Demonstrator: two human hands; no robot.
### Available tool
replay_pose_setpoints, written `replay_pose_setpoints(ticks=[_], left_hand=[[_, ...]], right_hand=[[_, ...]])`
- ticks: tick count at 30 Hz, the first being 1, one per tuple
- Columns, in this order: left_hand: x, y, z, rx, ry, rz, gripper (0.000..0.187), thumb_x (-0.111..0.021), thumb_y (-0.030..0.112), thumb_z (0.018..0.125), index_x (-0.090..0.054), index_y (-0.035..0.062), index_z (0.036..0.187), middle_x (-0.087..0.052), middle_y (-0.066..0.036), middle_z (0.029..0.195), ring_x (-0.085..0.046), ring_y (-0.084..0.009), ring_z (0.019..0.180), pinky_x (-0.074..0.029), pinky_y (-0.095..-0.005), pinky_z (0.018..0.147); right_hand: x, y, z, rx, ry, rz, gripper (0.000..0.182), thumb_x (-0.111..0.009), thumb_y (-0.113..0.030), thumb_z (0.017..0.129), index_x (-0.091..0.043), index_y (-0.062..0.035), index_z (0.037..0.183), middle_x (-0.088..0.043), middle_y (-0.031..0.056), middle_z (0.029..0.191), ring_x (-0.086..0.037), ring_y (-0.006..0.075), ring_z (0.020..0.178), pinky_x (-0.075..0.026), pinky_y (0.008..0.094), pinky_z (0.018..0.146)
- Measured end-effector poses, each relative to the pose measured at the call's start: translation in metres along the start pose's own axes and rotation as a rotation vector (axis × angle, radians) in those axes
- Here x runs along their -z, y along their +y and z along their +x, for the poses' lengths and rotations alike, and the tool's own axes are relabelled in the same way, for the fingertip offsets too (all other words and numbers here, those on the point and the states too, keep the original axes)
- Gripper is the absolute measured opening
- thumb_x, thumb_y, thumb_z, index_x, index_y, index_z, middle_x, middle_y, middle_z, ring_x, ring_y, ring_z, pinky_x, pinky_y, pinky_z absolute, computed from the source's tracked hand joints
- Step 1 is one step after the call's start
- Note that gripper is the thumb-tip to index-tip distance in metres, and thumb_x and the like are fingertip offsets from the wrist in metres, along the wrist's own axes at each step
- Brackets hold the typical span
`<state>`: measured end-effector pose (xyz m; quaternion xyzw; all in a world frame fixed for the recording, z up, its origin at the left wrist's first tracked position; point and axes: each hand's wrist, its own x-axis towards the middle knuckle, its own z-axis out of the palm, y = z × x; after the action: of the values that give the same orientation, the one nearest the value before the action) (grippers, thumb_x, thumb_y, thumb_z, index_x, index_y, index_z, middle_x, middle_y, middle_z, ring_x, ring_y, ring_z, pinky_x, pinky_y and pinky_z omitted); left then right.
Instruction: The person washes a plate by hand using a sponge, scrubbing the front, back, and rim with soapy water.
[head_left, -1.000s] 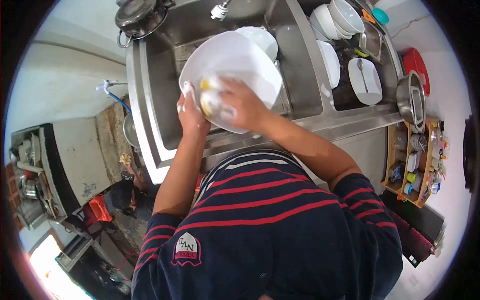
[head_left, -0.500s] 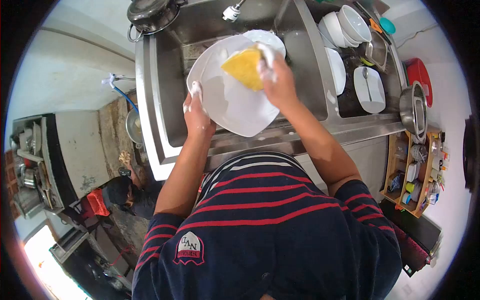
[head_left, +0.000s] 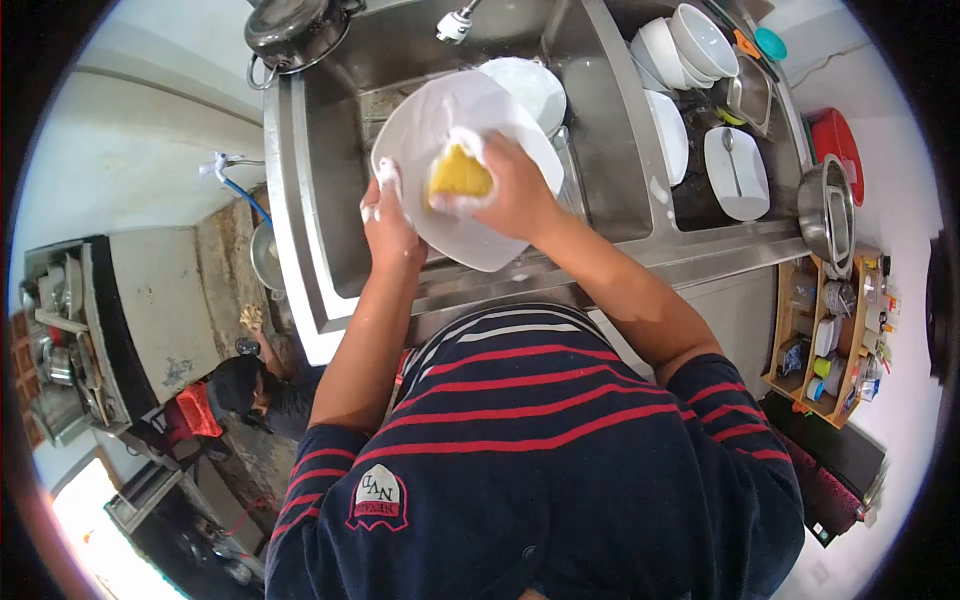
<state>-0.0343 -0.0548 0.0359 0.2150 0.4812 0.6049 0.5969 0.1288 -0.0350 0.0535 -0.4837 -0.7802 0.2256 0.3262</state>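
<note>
A white squarish plate [head_left: 500, 222] is tilted over the left sink basin, its left edge in my left hand [head_left: 391, 225], whose thumb lies over the rim with foam on it. My right hand [head_left: 510, 190] is closed on a yellow sponge [head_left: 461, 173] and presses it to the plate's inner surface, left of the middle. White foam surrounds the sponge. Behind the plate, a second white plate [head_left: 530, 88] lies in the basin, with a spoon [head_left: 561, 138] beside it.
A dark pot [head_left: 297, 35] sits at the sink's back left corner, near the faucet [head_left: 454, 26]. White bowls [head_left: 703, 43] and a rectangular plate with a spoon [head_left: 736, 178] occupy the right basin. A steel bowl [head_left: 827, 213] stands at its edge. Another person [head_left: 245, 390] is at lower left.
My right hand has moved the sponge left and slightly down across the plate, from its upper right part. The spoon beside the second plate now shows. My left hand keeps its hold.
</note>
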Motion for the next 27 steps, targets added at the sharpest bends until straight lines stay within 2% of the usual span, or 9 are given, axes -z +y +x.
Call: replay_pose_setpoints(ticks=[4, 6, 7, 9, 13, 15, 18, 22, 27], left_hand=[[0.003, 0.017, 0.002, 0.002, 0.051, -0.032, 0.047, -0.050, 0.036, 0.094, -0.048, -0.0015, 0.122, -0.058, -0.015, 0.108, -0.060, -0.0245, 0.096, -0.051, -0.0372, 0.081], [-0.005, 0.019, -0.004, 0.039, 0.057, -0.097, 0.036, -0.054, 0.028, 0.093, -0.055, -0.0016, 0.113, -0.062, -0.010, 0.097, -0.061, -0.0173, 0.086, -0.051, -0.0306, 0.073], [-0.007, 0.017, -0.005, 0.049, -0.009, -0.037, 0.035, -0.054, 0.028, 0.093, -0.055, -0.0015, 0.113, -0.062, -0.009, 0.098, -0.060, -0.0167, 0.085, -0.050, -0.0302, 0.073], [-0.013, 0.011, -0.007, 0.065, -0.083, 0.027, 0.035, -0.054, 0.027, 0.093, -0.055, -0.0013, 0.114, -0.062, -0.009, 0.098, -0.060, -0.0161, 0.085, -0.050, -0.0297, 0.072], [-0.013, -0.003, 0.000, 0.051, -0.090, 0.064, 0.044, -0.051, 0.035, 0.094, -0.051, -0.0018, 0.117, -0.060, -0.013, 0.105, -0.061, -0.0209, 0.091, -0.050, -0.0331, 0.079], [-0.012, 0.009, 0.002, 0.039, -0.049, -0.009, 0.042, -0.050, 0.034, 0.094, -0.052, -0.0017, 0.117, -0.061, -0.012, 0.105, -0.060, -0.0203, 0.091, -0.050, -0.0328, 0.079], [0.000, 0.023, 0.007, -0.001, 0.003, -0.120, 0.042, -0.047, 0.033, 0.096, -0.052, -0.0023, 0.118, -0.059, -0.014, 0.110, -0.060, -0.0221, 0.096, -0.051, -0.0345, 0.081], [-0.005, 0.027, 0.004, -0.023, 0.023, -0.047, 0.044, -0.047, 0.034, 0.095, -0.051, -0.0030, 0.118, -0.059, -0.015, 0.109, -0.060, -0.0229, 0.095, -0.051, -0.0346, 0.080], [-0.009, 0.003, 0.000, 0.048, -0.066, 0.050, 0.044, -0.050, 0.035, 0.094, -0.051, -0.0010, 0.120, -0.060, -0.012, 0.104, -0.060, -0.0209, 0.091, -0.051, -0.0341, 0.078]], right_hand=[[0.001, 0.024, -0.022, 0.199, 0.037, 0.030, 0.065, -0.076, -0.037, 0.067, -0.052, -0.0015, 0.116, -0.053, 0.0194, 0.110, -0.050, 0.0388, 0.104, -0.041, 0.0447, 0.090], [-0.007, 0.066, -0.017, 0.014, 0.253, -0.254, 0.063, -0.075, -0.034, 0.071, -0.051, -0.0018, 0.119, -0.054, 0.0207, 0.109, -0.052, 0.0387, 0.101, -0.042, 0.0427, 0.090], [-0.004, 0.065, -0.003, 0.008, 0.255, -0.258, 0.063, -0.075, -0.034, 0.071, -0.051, -0.0018, 0.119, -0.054, 0.0207, 0.109, -0.052, 0.0387, 0.101, -0.042, 0.0427, 0.090], [-0.004, 0.055, 0.026, -0.072, 0.570, -0.096, 0.060, -0.075, -0.034, 0.072, -0.052, -0.0010, 0.117, -0.054, 0.0203, 0.108, -0.053, 0.0386, 0.098, -0.043, 0.0423, 0.088], [-0.012, 0.023, 0.033, -0.038, 0.441, -0.002, 0.055, -0.074, -0.033, 0.073, -0.055, -0.0019, 0.114, -0.055, 0.0198, 0.108, -0.054, 0.0382, 0.097, -0.044, 0.0417, 0.086], [-0.014, 0.001, 0.014, 0.210, 0.248, 0.048, 0.049, -0.073, -0.031, 0.074, -0.058, -0.0038, 0.112, -0.054, 0.0205, 0.111, -0.054, 0.0378, 0.101, -0.044, 0.0408, 0.087], [0.000, -0.003, -0.019, 0.269, -0.015, 0.025, 0.053, -0.071, -0.032, 0.075, -0.055, -0.0014, 0.115, -0.051, 0.0227, 0.115, -0.050, 0.0400, 0.106, -0.042, 0.0457, 0.089], [-0.007, 0.014, -0.033, -0.008, 0.087, -0.043, 0.052, -0.069, -0.032, 0.077, -0.054, -0.0024, 0.117, -0.048, 0.0251, 0.120, -0.050, 0.0410, 0.108, -0.041, 0.0448, 0.090], [-0.013, 0.002, 0.026, 0.205, 0.278, 0.045, 0.050, -0.069, -0.031, 0.077, -0.056, -0.0002, 0.115, -0.048, 0.0258, 0.121, -0.051, 0.0398, 0.106, -0.042, 0.0420, 0.090]])
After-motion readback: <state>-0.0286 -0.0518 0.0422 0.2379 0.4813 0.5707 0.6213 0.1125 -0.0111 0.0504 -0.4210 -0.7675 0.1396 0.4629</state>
